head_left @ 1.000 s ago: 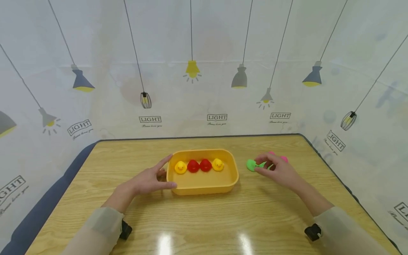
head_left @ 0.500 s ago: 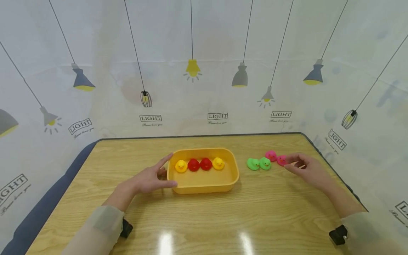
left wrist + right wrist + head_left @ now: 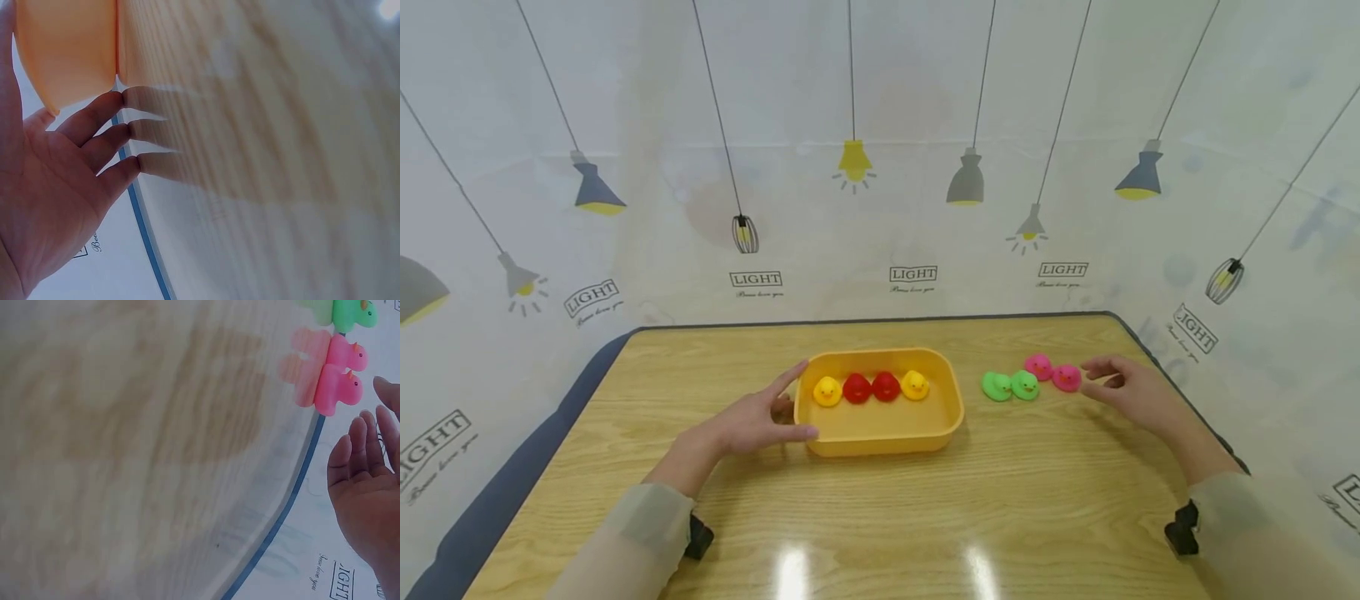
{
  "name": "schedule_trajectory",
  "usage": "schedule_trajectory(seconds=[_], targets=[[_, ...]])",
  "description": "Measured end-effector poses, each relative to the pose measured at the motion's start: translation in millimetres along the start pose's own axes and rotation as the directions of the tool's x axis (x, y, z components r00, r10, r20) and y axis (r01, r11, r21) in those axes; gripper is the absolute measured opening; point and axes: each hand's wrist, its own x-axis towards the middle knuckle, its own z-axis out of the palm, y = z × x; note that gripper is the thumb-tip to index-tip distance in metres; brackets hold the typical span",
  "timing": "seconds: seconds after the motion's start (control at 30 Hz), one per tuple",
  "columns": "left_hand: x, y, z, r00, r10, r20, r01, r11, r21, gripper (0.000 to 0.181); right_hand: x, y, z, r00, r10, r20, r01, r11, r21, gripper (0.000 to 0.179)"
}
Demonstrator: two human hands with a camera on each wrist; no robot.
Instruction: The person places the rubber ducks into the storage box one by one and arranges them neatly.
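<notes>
My left hand (image 3: pixel 752 422) rests at the left end of an orange-yellow plastic tray (image 3: pixel 880 446), thumb and index finger spread wide to touch its two corners. In the left wrist view, its other fingers (image 3: pixel 103 147) reach down to the tabletop. Standing inside the tray are a row of yellow ducks (image 3: pixel 827 391) and red ducks (image 3: pixel 886 387). Right of it are two green toy ducks (image 3: pixel 1025 385) and two pink toy ducks (image 3: pixel 1067 377). My right hand (image 3: pixel 1138 396) hovers just right of the nearer pink duck, fingers loosely bent, holding nothing.
The wood-grain table (image 3: pixel 880 517) has a dark blue edge strip along its back and sides. Behind it hangs a pale cloth (image 3: pixel 805 192) printed with lamps. A black strap piece (image 3: pixel 1183 527) is on the right wrist.
My right hand has left the green ducks and moved right, past the pink ducks, uncovering both pairs. The left hand and tray have stayed in place.
</notes>
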Motion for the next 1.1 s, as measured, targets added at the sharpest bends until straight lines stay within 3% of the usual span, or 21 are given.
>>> schedule_trajectory(seconds=[0.43, 0.7, 1.1], targets=[[1.6, -0.7, -0.7, 1.000, 0.005, 0.003, -0.005, 1.000, -0.005, 0.113, 24.1, 6.5, 14.1, 0.997, 0.064, 0.039, -0.066, 0.995, 0.071, 0.071], [1.5, -0.3, -0.9, 1.000, -0.001, -0.004, 0.001, 1.000, 0.003, 0.113, 28.4, 2.2, 17.9, 0.994, 0.104, 0.045, -0.106, 0.993, 0.054, 0.075], [0.8, -0.2, -0.2, 1.000, 0.001, -0.009, -0.001, 1.000, 0.007, 0.113, 27.4, 2.1, 17.1, 0.995, 0.093, 0.026, -0.093, 0.996, 0.001, 0.059]])
